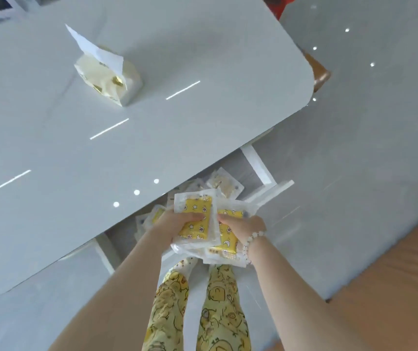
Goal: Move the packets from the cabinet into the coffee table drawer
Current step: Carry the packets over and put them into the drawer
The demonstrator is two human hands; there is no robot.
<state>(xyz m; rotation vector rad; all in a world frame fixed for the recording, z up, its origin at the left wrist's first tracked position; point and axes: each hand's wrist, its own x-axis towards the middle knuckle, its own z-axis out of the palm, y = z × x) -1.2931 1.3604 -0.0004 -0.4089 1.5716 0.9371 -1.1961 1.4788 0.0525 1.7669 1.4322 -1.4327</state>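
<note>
I hold a stack of clear packets with yellow cartoon-print pads over the open white drawer of the coffee table. My left hand grips the stack's left side, thumb on the top packet. My right hand, with a bead bracelet on the wrist, grips the right side. More packets lie inside the drawer, partly hidden under the tabletop and behind the held stack.
A tissue pack with a sheet sticking up sits on the tabletop at the back left. A brown stool corner shows past the table's right end. Grey floor lies to the right, and wood-coloured flooring at the lower right.
</note>
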